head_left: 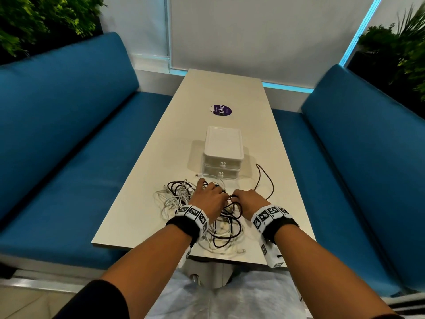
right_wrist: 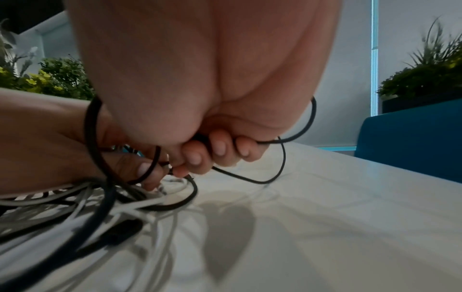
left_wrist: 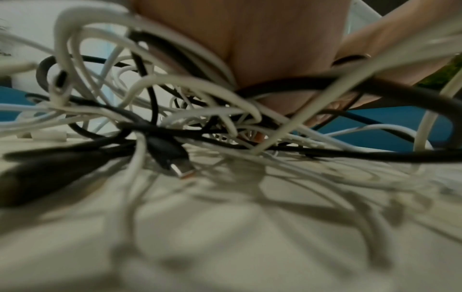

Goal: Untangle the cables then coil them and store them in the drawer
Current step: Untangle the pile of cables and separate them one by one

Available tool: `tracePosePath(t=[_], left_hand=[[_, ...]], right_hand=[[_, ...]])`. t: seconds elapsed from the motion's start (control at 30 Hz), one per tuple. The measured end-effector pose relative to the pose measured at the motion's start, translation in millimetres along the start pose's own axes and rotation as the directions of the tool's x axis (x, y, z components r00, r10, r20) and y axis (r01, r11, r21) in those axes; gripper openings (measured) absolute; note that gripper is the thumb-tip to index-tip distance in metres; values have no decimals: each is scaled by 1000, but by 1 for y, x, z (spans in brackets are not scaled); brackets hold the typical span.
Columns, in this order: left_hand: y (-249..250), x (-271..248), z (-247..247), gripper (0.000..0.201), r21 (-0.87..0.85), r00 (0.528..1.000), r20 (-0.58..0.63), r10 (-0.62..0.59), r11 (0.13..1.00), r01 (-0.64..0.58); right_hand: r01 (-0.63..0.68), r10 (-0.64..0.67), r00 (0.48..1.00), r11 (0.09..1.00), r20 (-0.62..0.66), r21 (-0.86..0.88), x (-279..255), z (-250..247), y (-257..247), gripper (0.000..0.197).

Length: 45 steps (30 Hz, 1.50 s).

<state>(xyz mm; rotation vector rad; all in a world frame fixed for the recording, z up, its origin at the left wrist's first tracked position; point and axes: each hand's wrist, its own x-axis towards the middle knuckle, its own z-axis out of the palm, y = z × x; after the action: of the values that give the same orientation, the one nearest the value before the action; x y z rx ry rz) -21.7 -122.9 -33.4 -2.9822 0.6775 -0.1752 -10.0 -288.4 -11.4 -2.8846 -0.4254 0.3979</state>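
Observation:
A tangle of white cables (head_left: 169,201) and a black cable (head_left: 267,178) lies at the near end of the white table (head_left: 128,217). My left hand (head_left: 208,196) lies on the tangle with its fingers (right_wrist: 144,170) curled into the strands. My right hand (head_left: 247,200) is beside it, fingers (right_wrist: 217,148) curled round the black cable (right_wrist: 282,170), which loops out to the right. A black plug (left_wrist: 175,158) with a metal tip lies on the table in the left wrist view. The white two-drawer unit (head_left: 222,155) stands just beyond the hands, both drawers closed.
A round purple sticker (head_left: 222,110) lies further along the table. Blue benches (head_left: 69,146) (head_left: 358,157) run down both sides, with plants (head_left: 34,19) behind them. Some cable loops reach close to the near table edge (head_left: 230,257).

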Motion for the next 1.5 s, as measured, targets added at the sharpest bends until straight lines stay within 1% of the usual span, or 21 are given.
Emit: tracePosePath(t=[0.07,0.13,0.3,0.43,0.5,0.6,0.7,0.77,0.83,0.9,0.93,1.0,1.13,1.27,1.33,1.43,1.5], left_hand=[[-6,-1,-2,28,-18,1000,-1,-17,1000,17],[-13,-3,-2,30,-23,1000,-2,-22,1000,22],[-16,-7,-4,29,-7,1000,-1,4,1000,-4],[-15,-6,-6,27,-7,1000,18,5,1000,-4],[-12,-6,-6,24,23,999,35,-7,1000,7],[-8,-6,-5,22,48,998,61,-28,999,25],[-6,-4,-6,24,69,997,69,-24,997,19],[-5,-4,-7,24,67,998,64,-14,998,10],[-5,-4,-8,27,62,998,61,-11,998,8],[-5,-4,-9,30,58,998,63,-8,998,4],[-5,-5,-9,31,56,998,64,-5,998,1],[-5,-5,-11,31,45,998,68,0,999,-3],[-7,-7,-12,23,30,998,63,-12,999,10],[-13,-7,-11,22,12,999,25,-22,1000,22],[-16,-8,-13,22,2,999,17,-32,999,32],[-19,-10,-16,23,-2,998,14,-58,998,58],[-22,-12,-16,24,-9,996,10,-87,996,88]], right_hand=[[-30,29,999,999,-28,-27,0,-5,5,28],[-84,83,995,996,-51,-17,-3,-8,17,27],[-209,206,975,978,-84,-26,-15,-8,43,22],[-260,252,961,964,-110,-64,-19,-4,45,23],[-270,261,958,960,-121,-70,-20,0,39,26],[-240,241,958,970,-158,24,-16,0,27,25],[-103,121,974,990,-193,100,-8,-4,14,34],[-18,36,988,992,-152,121,-4,-2,3,30],[10,-1,998,992,-66,125,-1,2,-6,26],[-6,6,1000,989,2,148,3,4,-11,25],[-8,6,1000,986,11,166,5,5,-12,24],[-3,2,1000,985,6,170,6,4,-13,22],[1,2,1000,992,-31,124,4,5,-14,21],[-15,22,997,995,-73,94,3,2,-10,17],[-45,54,995,994,-88,103,3,-3,-2,13],[-121,130,988,988,-86,100,0,-13,12,12],[-206,216,971,974,-102,94,-6,-23,25,14]])
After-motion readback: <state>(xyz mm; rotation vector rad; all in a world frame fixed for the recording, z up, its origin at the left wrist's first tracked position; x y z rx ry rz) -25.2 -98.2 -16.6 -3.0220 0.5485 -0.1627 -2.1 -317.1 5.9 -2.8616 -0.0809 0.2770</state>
